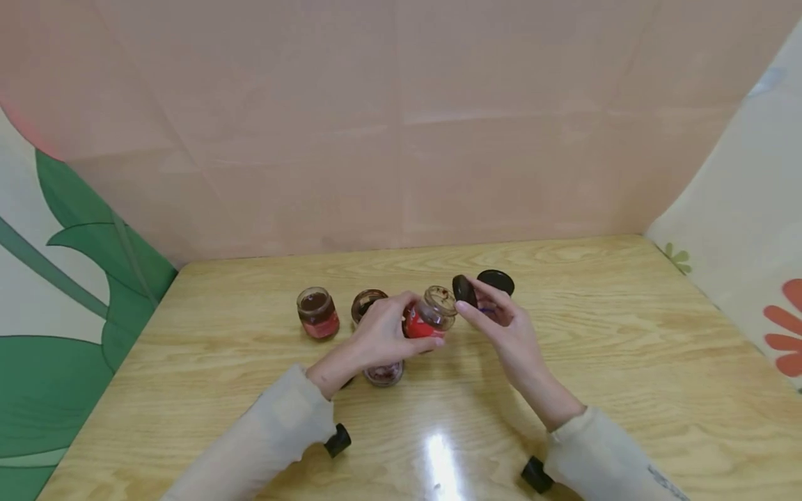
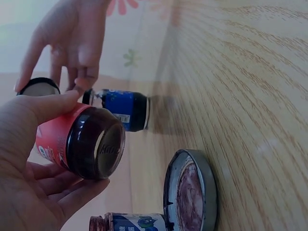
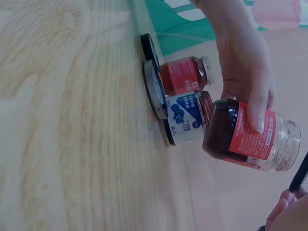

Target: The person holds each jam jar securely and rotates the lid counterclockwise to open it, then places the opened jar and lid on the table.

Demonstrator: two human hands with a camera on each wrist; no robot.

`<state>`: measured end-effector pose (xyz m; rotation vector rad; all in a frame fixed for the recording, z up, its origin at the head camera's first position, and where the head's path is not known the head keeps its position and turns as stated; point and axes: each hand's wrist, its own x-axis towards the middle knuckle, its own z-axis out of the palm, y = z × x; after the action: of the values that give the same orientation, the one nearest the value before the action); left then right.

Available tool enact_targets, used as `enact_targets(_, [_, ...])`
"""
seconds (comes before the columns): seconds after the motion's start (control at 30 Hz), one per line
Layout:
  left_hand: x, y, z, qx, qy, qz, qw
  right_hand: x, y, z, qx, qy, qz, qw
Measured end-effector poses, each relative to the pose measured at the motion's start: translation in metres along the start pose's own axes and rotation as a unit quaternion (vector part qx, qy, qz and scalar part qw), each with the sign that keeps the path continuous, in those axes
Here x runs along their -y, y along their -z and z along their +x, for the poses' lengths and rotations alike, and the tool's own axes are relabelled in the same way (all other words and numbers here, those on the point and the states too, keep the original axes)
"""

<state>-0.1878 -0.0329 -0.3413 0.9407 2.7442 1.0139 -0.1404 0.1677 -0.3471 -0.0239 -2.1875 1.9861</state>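
My left hand point(image 1: 379, 330) grips a glass jar point(image 1: 427, 324) with a red label and dark contents, lifted off the table and tilted with its open mouth toward the right. In the right wrist view this jar point(image 3: 248, 136) shows clear glass near its rim. My right hand point(image 1: 515, 337) pinches a black lid point(image 1: 464, 292) on edge, beside the jar's mouth. In the left wrist view, the lid point(image 2: 40, 88) is partly hidden behind the left hand. Whether lid and rim touch, I cannot tell.
Another open red-labelled jar point(image 1: 318, 314) stands at the left. An open jar with a blueberry label point(image 3: 185, 118) is partly behind my left hand. A stained upturned lid point(image 2: 190, 195) lies near it, with a black lid point(image 3: 149, 49) beyond. Back right stands a blue-labelled jar point(image 2: 126, 109) with a black lid.
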Motion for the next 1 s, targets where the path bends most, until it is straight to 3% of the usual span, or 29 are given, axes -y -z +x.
enact_targets(0.37, [-0.003, -0.008, 0.005, -0.042, 0.057, -0.027, 0.9972, -0.003, 0.007, -0.002, 0.012, -0.031, -0.007, 0.999])
enact_targets(0.67, [-0.007, -0.015, 0.01, -0.072, 0.102, -0.059, 0.9904, -0.009, 0.013, -0.004, 0.053, 0.027, -0.012, 0.998])
enact_targets(1.0, [-0.005, -0.022, 0.016, -0.07, 0.131, -0.08, 0.9857, -0.014, 0.015, -0.004, 0.091, 0.049, -0.104, 0.989])
